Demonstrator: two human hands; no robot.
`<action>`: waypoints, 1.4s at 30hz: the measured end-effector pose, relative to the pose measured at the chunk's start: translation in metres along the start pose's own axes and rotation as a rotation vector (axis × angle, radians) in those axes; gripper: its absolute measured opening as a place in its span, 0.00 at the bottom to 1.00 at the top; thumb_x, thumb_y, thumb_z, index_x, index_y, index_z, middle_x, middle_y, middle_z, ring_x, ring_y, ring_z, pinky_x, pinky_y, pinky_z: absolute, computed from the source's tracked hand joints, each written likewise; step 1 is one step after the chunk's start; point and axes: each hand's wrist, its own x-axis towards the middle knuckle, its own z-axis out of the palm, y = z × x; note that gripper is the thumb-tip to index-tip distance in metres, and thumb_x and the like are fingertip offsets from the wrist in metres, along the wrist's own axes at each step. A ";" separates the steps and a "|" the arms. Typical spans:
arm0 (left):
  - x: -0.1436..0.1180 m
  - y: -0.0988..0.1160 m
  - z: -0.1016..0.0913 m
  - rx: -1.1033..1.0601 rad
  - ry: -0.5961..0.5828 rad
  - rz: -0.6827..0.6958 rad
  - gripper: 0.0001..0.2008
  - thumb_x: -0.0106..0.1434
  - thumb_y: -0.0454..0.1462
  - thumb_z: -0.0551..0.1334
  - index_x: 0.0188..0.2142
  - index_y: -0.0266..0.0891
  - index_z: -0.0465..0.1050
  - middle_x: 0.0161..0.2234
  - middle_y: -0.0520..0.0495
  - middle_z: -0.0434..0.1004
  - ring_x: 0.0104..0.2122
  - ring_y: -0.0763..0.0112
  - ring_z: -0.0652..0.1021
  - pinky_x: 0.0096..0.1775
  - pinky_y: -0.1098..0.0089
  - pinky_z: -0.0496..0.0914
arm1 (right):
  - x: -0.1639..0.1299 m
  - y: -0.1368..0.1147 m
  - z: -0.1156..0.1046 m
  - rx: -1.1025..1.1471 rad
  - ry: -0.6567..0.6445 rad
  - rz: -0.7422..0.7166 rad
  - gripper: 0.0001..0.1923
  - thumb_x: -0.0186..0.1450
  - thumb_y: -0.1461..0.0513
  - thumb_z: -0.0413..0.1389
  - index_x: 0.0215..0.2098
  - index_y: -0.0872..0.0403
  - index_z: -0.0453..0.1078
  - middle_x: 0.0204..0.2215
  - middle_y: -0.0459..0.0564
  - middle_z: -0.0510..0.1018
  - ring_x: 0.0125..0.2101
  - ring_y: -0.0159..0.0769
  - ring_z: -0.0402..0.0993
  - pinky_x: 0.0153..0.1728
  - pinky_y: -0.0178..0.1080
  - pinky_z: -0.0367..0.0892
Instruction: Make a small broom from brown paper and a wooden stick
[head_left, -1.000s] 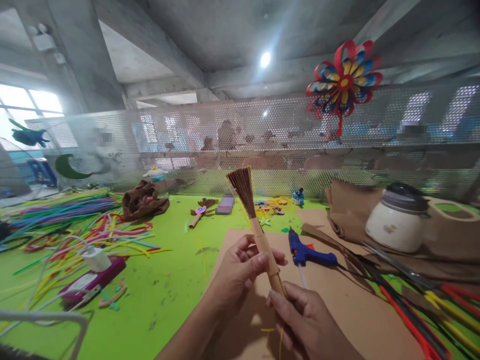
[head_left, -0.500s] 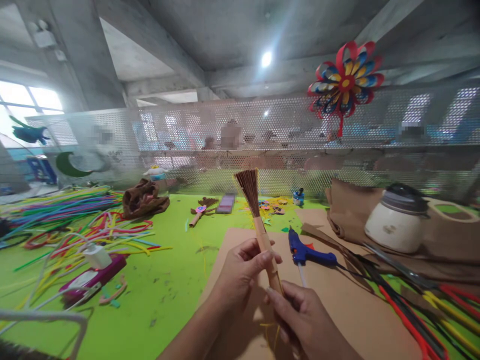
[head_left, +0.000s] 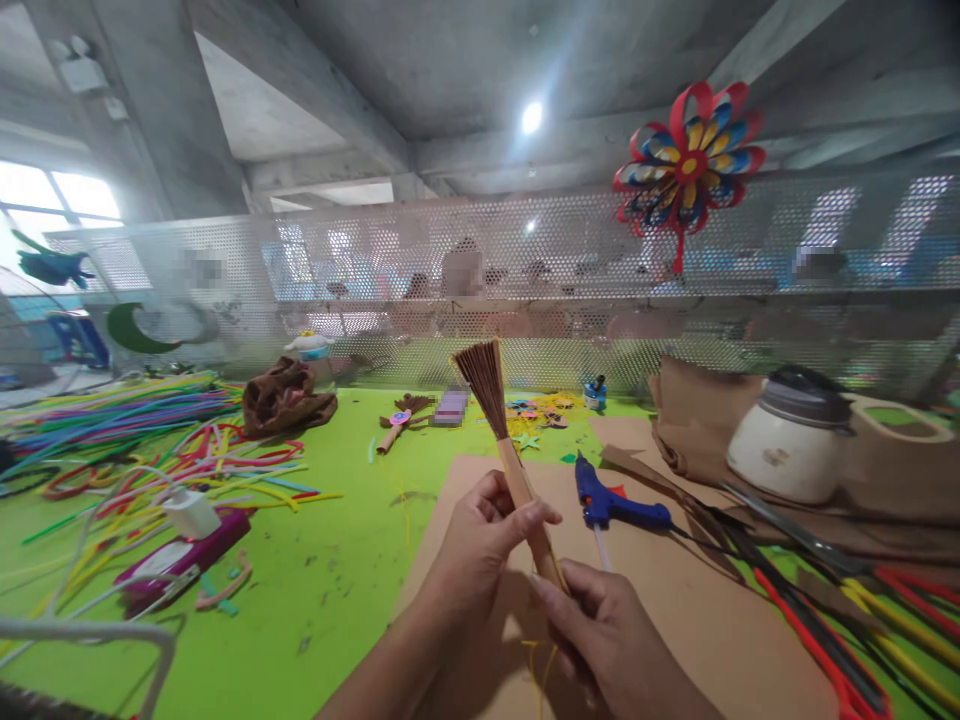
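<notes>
I hold a small paper broom (head_left: 501, 430) upright over a brown card sheet (head_left: 675, 600); it has a tan rolled handle and a fan of dark brown strips on top. My left hand (head_left: 480, 550) pinches the middle of the handle between thumb and fingers. The handle's lower end sits in the grip of my right hand (head_left: 607, 640). Thin yellow strands hang below my hands. A blue glue gun (head_left: 611, 508) lies on the card just right of the broom.
Coloured pipe cleaners (head_left: 142, 440) cover the green mat (head_left: 315, 600) at left, with a white plug on a pink box (head_left: 184, 550). A white jar (head_left: 787, 445), brown paper and red-yellow-black strips (head_left: 840, 620) lie at right. A perforated metal screen (head_left: 525, 290) with a paper pinwheel (head_left: 686, 165) closes the back.
The broom swung slightly right, then back left. My left fingers slid and turned on the handle; both hands sit a little lower in view.
</notes>
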 end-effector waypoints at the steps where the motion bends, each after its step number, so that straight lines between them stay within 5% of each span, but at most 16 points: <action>1: 0.000 -0.001 0.000 0.016 0.006 -0.003 0.14 0.52 0.38 0.67 0.34 0.36 0.65 0.29 0.45 0.77 0.26 0.73 0.71 0.30 0.73 0.65 | 0.000 0.000 0.000 0.003 0.016 0.000 0.27 0.54 0.39 0.52 0.22 0.54 0.56 0.11 0.36 0.55 0.11 0.20 0.48 0.11 0.27 0.44; 7: -0.001 -0.002 0.001 0.014 0.035 -0.027 0.16 0.51 0.40 0.67 0.35 0.36 0.65 0.25 0.47 0.74 0.26 0.70 0.72 0.30 0.72 0.65 | 0.001 -0.003 0.001 -0.001 0.011 0.018 0.28 0.53 0.39 0.52 0.22 0.55 0.58 0.11 0.36 0.55 0.11 0.20 0.47 0.11 0.28 0.44; 12: -0.003 0.007 0.001 -0.146 -0.131 -0.044 0.18 0.58 0.39 0.62 0.46 0.34 0.67 0.34 0.40 0.76 0.36 0.65 0.75 0.38 0.67 0.67 | 0.002 -0.005 -0.002 0.021 0.036 0.066 0.29 0.51 0.38 0.53 0.23 0.55 0.60 0.11 0.36 0.57 0.11 0.20 0.49 0.11 0.28 0.46; 18: -0.002 0.006 -0.002 -0.134 -0.152 -0.056 0.11 0.60 0.37 0.60 0.42 0.33 0.68 0.35 0.39 0.76 0.35 0.63 0.77 0.42 0.61 0.68 | 0.001 -0.001 -0.003 0.044 0.033 0.039 0.26 0.54 0.41 0.54 0.23 0.55 0.58 0.11 0.36 0.56 0.11 0.20 0.49 0.12 0.27 0.45; 30: -0.001 0.006 0.002 -0.190 -0.106 -0.030 0.09 0.58 0.36 0.62 0.38 0.33 0.67 0.34 0.41 0.76 0.33 0.66 0.77 0.41 0.66 0.70 | -0.002 -0.007 -0.005 0.239 -0.015 0.100 0.17 0.57 0.53 0.59 0.26 0.55 0.58 0.14 0.35 0.57 0.12 0.19 0.46 0.12 0.27 0.40; 42: -0.003 -0.003 0.006 -0.178 -0.096 -0.008 0.08 0.58 0.34 0.63 0.36 0.33 0.67 0.33 0.41 0.77 0.33 0.65 0.78 0.43 0.62 0.71 | 0.002 -0.001 -0.001 -0.023 0.201 0.016 0.14 0.54 0.57 0.57 0.19 0.54 0.57 0.12 0.37 0.55 0.13 0.22 0.49 0.14 0.30 0.45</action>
